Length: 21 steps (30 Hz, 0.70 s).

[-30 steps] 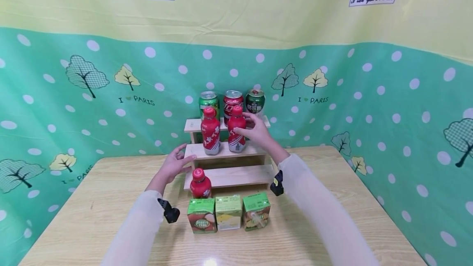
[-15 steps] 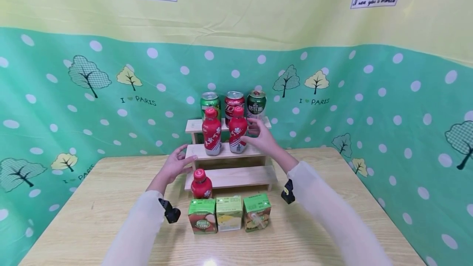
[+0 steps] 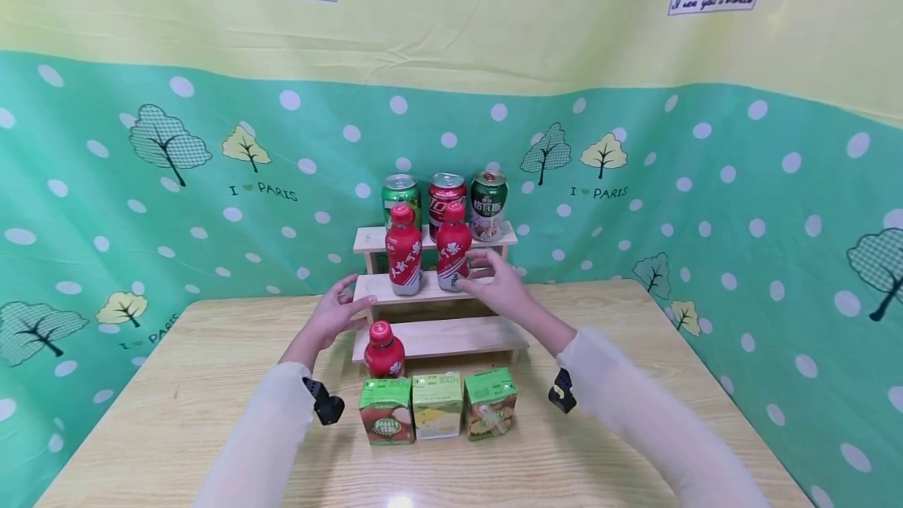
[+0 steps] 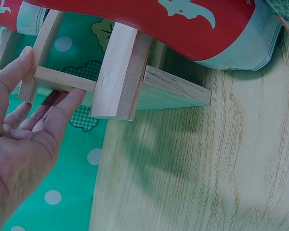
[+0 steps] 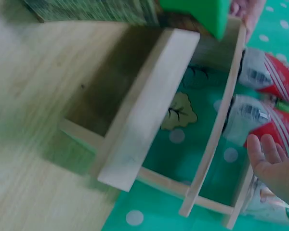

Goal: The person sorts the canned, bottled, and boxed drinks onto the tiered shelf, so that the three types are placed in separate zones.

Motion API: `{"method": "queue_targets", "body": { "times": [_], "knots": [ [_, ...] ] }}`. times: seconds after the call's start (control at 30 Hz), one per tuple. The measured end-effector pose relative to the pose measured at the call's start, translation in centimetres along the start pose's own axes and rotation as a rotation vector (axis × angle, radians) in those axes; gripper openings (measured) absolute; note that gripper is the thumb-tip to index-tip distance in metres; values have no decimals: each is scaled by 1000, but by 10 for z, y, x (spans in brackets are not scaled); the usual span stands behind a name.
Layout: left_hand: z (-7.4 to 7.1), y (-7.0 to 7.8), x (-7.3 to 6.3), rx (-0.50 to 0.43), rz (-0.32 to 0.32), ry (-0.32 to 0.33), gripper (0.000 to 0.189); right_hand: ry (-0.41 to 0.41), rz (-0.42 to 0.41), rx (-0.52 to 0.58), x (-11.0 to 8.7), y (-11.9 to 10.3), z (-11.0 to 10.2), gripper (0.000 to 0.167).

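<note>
Two red drink bottles with white bottoms stand on the middle step of a small wooden tiered shelf point(image 3: 451, 338). At the right-hand bottle point(image 3: 451, 248) is my right hand point(image 3: 504, 287), its fingers extended along the bottle's right side and its thumb near the lower front. The other bottle point(image 3: 404, 259) stands just to the left. My left hand point(image 3: 330, 317) holds the left end of the middle step; in the left wrist view its thumb is on the board and its fingers reach the side bar point(image 4: 62, 78). A third red bottle point(image 3: 384, 353) stands before the shelf.
On the top step stand a green can point(image 3: 400, 193), a red can point(image 3: 447, 193) and a dark green can point(image 3: 488, 206). Three juice cartons, including a yellow one point(image 3: 437, 410), line the table point(image 3: 585, 445) in front. A patterned curtain point(image 3: 303, 139) hangs behind.
My right hand has loosened from around the right-hand bottle and shifted slightly right and down. That bottle stays on the middle step. The left hand keeps its place on the shelf.
</note>
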<state>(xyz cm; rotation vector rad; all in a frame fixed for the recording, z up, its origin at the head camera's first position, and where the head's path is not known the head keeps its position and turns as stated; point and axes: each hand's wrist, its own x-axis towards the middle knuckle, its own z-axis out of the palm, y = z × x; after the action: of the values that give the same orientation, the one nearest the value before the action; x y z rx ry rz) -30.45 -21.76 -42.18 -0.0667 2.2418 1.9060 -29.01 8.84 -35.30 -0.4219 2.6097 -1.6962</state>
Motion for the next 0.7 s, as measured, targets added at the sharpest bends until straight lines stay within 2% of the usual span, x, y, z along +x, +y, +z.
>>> {"method": "queue_targets", "body": {
  "times": [0.27, 0.4, 0.57, 0.7],
  "knots": [
    [0, -2, 2, 0, 8, 7, 82, -165, -69, -19, -17, -7, 21, 49],
    [-1, -4, 4, -6, 8, 9, 82, -261, -80, -1, -28, -15, 33, 50],
    [-1, -4, 4, -8, 12, 13, 83, -334, -94, -8, -37, -18, 50, 47],
    [-1, -4, 3, 0, 13, 15, 82, -394, -70, -11, -43, -20, 61, 46]
  ]
}}
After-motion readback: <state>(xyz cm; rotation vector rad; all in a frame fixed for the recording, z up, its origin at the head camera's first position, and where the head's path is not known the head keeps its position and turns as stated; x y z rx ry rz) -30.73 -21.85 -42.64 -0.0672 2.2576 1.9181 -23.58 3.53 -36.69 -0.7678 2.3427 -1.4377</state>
